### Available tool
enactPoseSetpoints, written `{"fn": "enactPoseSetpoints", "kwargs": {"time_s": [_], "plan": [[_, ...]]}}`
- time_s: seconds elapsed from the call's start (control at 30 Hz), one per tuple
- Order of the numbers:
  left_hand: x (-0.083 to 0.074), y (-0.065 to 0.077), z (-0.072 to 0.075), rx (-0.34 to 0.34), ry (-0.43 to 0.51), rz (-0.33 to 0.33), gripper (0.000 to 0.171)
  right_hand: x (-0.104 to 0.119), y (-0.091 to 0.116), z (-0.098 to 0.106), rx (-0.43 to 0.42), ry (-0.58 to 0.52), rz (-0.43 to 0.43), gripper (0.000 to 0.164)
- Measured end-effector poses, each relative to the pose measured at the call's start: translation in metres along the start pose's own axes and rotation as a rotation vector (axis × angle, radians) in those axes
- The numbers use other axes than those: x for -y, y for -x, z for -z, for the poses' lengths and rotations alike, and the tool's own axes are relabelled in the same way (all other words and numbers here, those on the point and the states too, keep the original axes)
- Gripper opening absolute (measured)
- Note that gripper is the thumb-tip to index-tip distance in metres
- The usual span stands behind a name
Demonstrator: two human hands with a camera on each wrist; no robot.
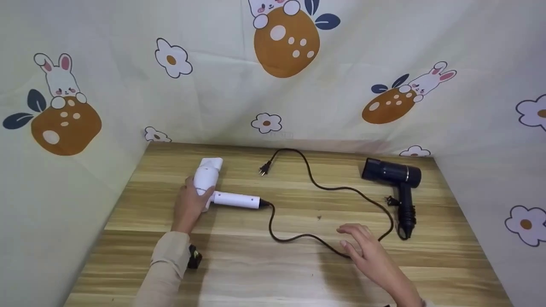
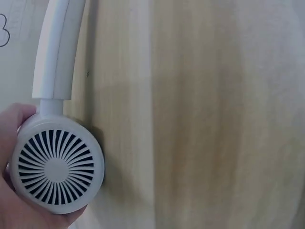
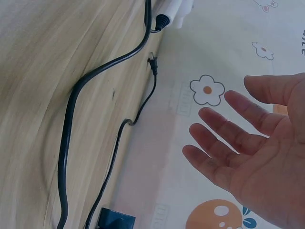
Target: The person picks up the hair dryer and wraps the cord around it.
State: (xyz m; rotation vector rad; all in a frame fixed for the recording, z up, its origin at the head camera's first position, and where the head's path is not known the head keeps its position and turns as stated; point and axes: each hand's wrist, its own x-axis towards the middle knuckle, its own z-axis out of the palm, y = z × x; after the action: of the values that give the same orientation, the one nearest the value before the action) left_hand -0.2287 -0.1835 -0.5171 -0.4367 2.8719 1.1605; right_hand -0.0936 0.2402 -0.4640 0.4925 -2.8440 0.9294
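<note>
A white hair dryer (image 1: 236, 200) lies on the left of the wooden table, its nozzle toward the back and its handle to the right. My left hand (image 1: 191, 202) grips the dryer's body near its rear. In the left wrist view the round slotted vent (image 2: 56, 170) faces the camera, with fingers and palm of the left hand (image 2: 19, 205) around its side. My right hand (image 1: 373, 258) hovers over the right front, holding nothing, above part of the dryer's black cord (image 1: 294, 237). The right wrist view shows the right hand (image 3: 257, 148) with fingers extended.
The cord loops across the middle to its two-pin plug (image 1: 264, 169) near the back. A black hair dryer (image 1: 392, 172) lies at the right, cord wrapped round its handle. Patterned cloth walls (image 1: 213, 94) stand behind and beside the wooden table (image 1: 256, 268).
</note>
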Motion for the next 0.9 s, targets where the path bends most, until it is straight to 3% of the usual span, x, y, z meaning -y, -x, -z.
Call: {"fn": "enactPoseSetpoints", "kwargs": {"time_s": [0.23, 0.4, 0.57, 0.77, 0.9], "plan": [[-0.007, 0.020, -0.001, -0.019, 0.168, 0.017, 0.082, 0.005, 0.003, 0.004, 0.011, -0.041, -0.035, 0.025], [-0.028, 0.039, 0.001, -0.027, 0.320, -0.038, 0.090, 0.012, -0.002, 0.006, 0.051, -0.117, -0.095, 0.027], [-0.055, 0.062, 0.006, 0.011, 0.475, -0.082, 0.095, 0.019, -0.012, 0.004, -0.002, -0.181, -0.104, 0.030], [-0.082, 0.091, 0.013, 0.037, 0.601, -0.085, 0.073, 0.027, -0.025, -0.002, -0.126, -0.381, -0.037, 0.039], [-0.094, 0.109, 0.014, 0.084, 0.752, -0.102, 0.063, 0.034, -0.032, -0.006, -0.152, -0.558, -0.036, 0.040]]}}
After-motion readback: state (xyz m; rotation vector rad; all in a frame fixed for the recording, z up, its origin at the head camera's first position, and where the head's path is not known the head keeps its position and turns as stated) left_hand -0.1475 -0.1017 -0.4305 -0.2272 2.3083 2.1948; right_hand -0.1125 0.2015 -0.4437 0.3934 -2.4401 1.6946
